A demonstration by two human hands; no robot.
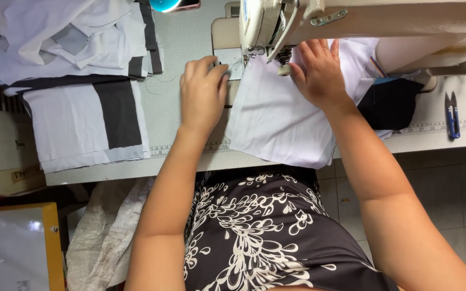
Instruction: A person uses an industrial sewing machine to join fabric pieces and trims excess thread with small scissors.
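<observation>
Here, white fabric (276, 118) is pinned flat by the right hand (319, 75) beside the sewing machine (276, 21) needle, steadied by the curled, empty left hand (203, 91).

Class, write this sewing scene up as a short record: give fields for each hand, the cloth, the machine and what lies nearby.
Left hand: curled, resting on the table at the white cloth's left edge
Right hand: flat on the white cloth, beside the needle
Sewing machine: cream, above the cloth
Fabric stack: white and dark grey pieces, left of the table
Thread snips: blue, far right
</observation>
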